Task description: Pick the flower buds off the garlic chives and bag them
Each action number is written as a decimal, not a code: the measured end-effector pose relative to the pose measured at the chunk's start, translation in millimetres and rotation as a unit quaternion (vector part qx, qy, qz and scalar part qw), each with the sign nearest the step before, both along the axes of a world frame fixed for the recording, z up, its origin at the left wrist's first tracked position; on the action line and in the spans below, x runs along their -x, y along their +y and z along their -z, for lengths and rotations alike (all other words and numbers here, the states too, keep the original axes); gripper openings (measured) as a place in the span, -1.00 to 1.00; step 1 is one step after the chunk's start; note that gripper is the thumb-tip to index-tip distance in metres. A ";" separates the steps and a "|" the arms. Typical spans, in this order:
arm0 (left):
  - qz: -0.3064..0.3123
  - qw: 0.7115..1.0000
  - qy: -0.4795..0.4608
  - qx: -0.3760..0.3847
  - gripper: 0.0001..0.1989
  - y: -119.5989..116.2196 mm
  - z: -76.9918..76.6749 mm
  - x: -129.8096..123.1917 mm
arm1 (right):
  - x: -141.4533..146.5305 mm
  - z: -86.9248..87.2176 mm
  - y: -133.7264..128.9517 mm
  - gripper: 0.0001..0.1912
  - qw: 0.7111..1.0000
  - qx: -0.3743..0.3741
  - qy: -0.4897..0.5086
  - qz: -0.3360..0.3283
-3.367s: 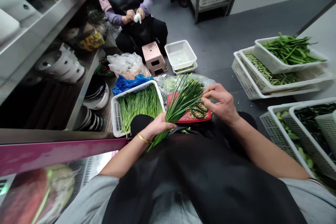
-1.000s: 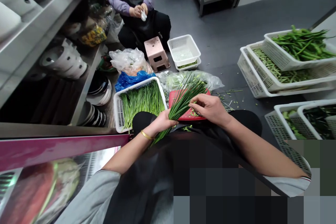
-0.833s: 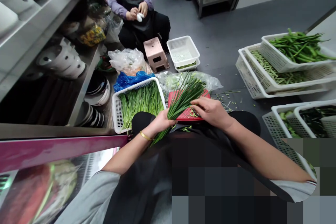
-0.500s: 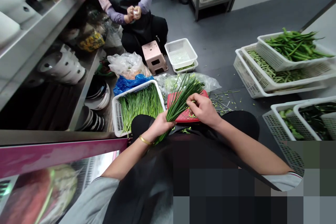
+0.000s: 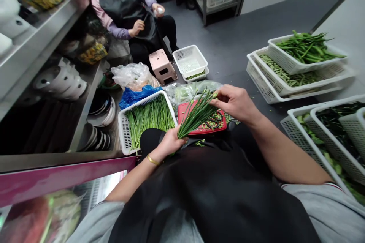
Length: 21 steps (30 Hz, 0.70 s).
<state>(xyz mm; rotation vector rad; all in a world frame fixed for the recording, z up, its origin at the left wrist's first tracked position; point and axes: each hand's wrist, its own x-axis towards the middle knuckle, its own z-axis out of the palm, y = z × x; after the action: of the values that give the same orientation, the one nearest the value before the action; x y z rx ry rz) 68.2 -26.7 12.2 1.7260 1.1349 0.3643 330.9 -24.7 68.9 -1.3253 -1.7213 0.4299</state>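
Observation:
My left hand grips a bunch of garlic chives near its cut ends, and the stems fan up and to the right. My right hand hovers open over the bunch, its fingertips close to the stem tips. Beneath them lies a red patterned board with black-handled scissors and green trimmings on it. To the left, a white plastic basket holds a neat layer of chives, close to my left hand.
A seated co-worker works beyond a pink stool and a small white basket. Plastic bags lie behind the chive basket. Baskets of green vegetables stand at right. A steel shelf of white bowls runs along the left.
My right hand has lifted off the bunch and moved up and to the right, uncovering the scissors on the red board. The co-worker's hands have moved apart.

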 end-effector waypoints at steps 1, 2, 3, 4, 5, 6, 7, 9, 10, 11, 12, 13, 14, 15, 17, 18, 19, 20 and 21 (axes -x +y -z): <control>-0.003 1.000 0.001 -0.001 -0.79 0.6 0.5 0.6 | -0.6 2.4 0.3 -0.81 1.000 -0.003 -0.013 -0.017; -0.009 1.000 0.003 -0.003 -0.79 1.5 1.0 1.5 | -2.0 5.2 -1.1 -0.84 0.999 -0.008 -0.025 -0.033; -0.016 1.000 0.007 -0.005 -0.80 2.5 1.4 2.4 | -4.0 8.2 -4.0 -0.87 0.998 -0.016 -0.038 -0.045; -0.023 1.000 0.012 -0.006 -0.81 3.6 1.7 3.3 | -6.2 11.4 -7.8 -0.89 0.997 -0.026 -0.054 -0.056; -0.028 0.999 0.018 -0.006 -0.82 4.7 1.8 3.9 | -8.3 14.8 -12.0 -0.90 0.994 -0.038 -0.075 -0.063; -0.030 0.999 0.021 -0.005 -0.83 5.7 1.6 4.2 | -9.9 18.3 -15.9 -0.89 0.992 -0.055 -0.097 -0.065; -0.029 0.999 0.021 -0.003 -0.84 6.5 1.4 4.2 | -10.9 21.8 -19.3 -0.88 0.989 -0.072 -0.116 -0.061; -0.025 1.000 0.013 0.003 -0.85 7.3 0.9 3.5 | -10.3 28.4 -23.5 -0.87 0.986 -0.097 -0.134 -0.036; -0.024 1.000 0.008 0.005 -0.85 7.5 0.9 3.0 | -8.9 31.3 -24.6 -0.89 0.986 -0.100 -0.131 -0.018; -0.025 1.000 0.005 0.007 -0.86 7.6 1.1 2.7 | -7.1 33.9 -25.3 -0.91 0.988 -0.096 -0.119 0.000; -0.029 1.000 0.003 0.008 -0.86 7.8 1.6 2.6 | -5.0 36.2 -25.9 -0.93 0.991 -0.087 -0.101 0.016; -0.034 0.999 0.002 0.010 -0.86 8.0 2.3 2.8 | -2.9 38.3 -26.7 -0.93 0.993 -0.076 -0.083 0.026; -0.040 0.999 0.002 0.012 -0.87 8.3 3.2 3.3 | -1.0 40.3 -27.7 -0.93 0.995 -0.070 -0.069 0.031; -0.046 0.999 0.001 0.014 -0.87 8.8 4.3 3.9 | 0.5 42.2 -29.0 -0.94 0.995 -0.069 -0.064 0.033; -0.056 0.998 -0.006 0.018 -0.86 9.7 6.2 5.6 | 1.9 46.2 -31.9 -0.95 0.993 -0.081 -0.079 0.033; -0.058 0.998 -0.009 0.019 -0.86 10.1 7.0 6.3 | 1.8 48.2 -33.1 -0.94 0.991 -0.090 -0.095 0.033; -0.057 0.998 -0.011 0.022 -0.85 10.3 7.6 7.1 | 1.4 50.0 -33.8 -0.92 0.988 -0.098 -0.112 0.034; -0.055 0.998 -0.012 0.023 -0.85 10.3 8.0 7.7 | 0.7 51.4 -34.1 -0.89 0.986 -0.102 -0.128 0.038; -0.053 0.998 -0.012 0.025 -0.85 10.2 8.2 8.4 | 0.0 52.1 -33.9 -0.86 0.984 -0.101 -0.138 0.044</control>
<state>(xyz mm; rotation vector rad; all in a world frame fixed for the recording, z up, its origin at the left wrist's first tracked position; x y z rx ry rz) 59.8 -16.5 3.9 1.6187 1.2119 0.4171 330.9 -58.6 16.9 -1.3536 -1.8673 0.0182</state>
